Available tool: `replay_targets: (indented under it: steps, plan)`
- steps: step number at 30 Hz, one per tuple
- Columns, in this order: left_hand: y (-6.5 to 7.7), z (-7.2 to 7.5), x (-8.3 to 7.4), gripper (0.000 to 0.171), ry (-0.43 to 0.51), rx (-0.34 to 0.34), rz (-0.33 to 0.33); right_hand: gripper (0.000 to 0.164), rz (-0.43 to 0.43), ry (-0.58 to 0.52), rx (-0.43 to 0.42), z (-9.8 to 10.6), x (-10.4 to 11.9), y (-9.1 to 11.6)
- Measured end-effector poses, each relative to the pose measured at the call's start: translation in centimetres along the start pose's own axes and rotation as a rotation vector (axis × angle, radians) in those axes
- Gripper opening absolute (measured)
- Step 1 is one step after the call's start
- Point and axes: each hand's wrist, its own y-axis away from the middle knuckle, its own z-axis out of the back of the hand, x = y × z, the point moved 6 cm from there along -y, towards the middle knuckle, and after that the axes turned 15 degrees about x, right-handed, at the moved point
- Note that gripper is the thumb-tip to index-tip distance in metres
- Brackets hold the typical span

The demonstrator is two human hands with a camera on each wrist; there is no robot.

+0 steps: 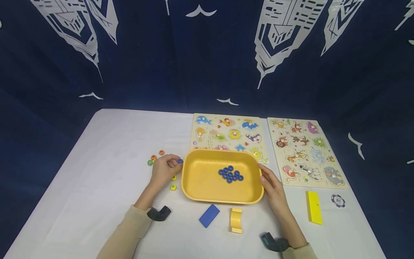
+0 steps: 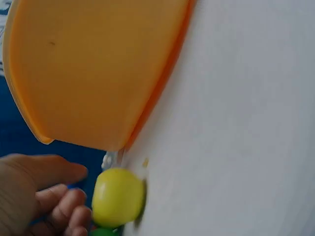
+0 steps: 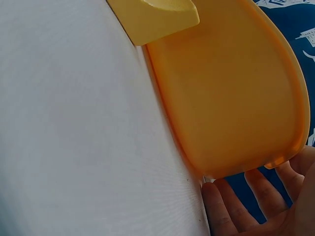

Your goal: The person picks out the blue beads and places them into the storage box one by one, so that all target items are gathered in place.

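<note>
Beside the left end of the yellow tray (image 1: 207,194), my left hand (image 1: 163,169) pinches a blue bead (image 1: 180,161) between thumb and forefinger, close to the rim. In the left wrist view the curled fingers (image 2: 74,211) partly hide it. My right hand (image 1: 273,187) holds the tray's right end, its fingertips (image 3: 253,177) against the end wall. Several blue beads (image 1: 230,175) lie grouped inside the tray, right of its middle. A yellow bead (image 1: 173,187) stands on the table near my left hand. Orange beads (image 1: 161,152) and a green bead (image 1: 150,162) lie beyond its knuckles.
Behind the tray lies a sea-animal puzzle board (image 1: 211,135), partly covered by it. Another animal puzzle board (image 1: 305,154) is at right. In front are a blue block (image 1: 209,216) and a pale yellow arched block (image 1: 236,220). A yellow block (image 1: 313,208) and poker chip (image 1: 338,201) sit far right.
</note>
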Motion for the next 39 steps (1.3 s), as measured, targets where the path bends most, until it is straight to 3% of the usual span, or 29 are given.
replay_targets:
  steps: [6,10,17,22,25,32,39]
  plan:
    - [0.4,2.2,-3.2,0.023,0.119,-0.011,-0.035,0.039,0.002,0.000,0.003,-0.2,0.2,-0.2]
    - [0.0,2.0,-5.3,0.019,0.148,0.057,-0.062,0.039,0.010,0.003,0.008,-0.1,0.4,-0.2]
    - [-1.3,-1.4,-8.3,0.016,0.103,0.230,-0.081,0.040,0.026,0.000,0.018,-0.1,0.5,-0.1]
    - [-2.0,-4.3,-9.8,0.017,0.031,0.323,-0.140,0.040,0.020,0.005,0.014,-0.1,0.3,0.0]
    - [-2.2,-5.9,-9.8,0.018,-0.004,0.386,-0.138,0.040,0.028,0.003,0.017,-0.1,0.2,-0.1]
    - [-2.4,-8.5,-8.5,0.016,-0.057,0.526,0.015,0.040,0.039,-0.003,0.027,-0.3,0.1,0.0]
    - [-2.9,-9.6,-9.2,0.017,-0.131,0.553,-0.034,0.039,0.027,0.002,0.013,-0.1,0.3,0.2]
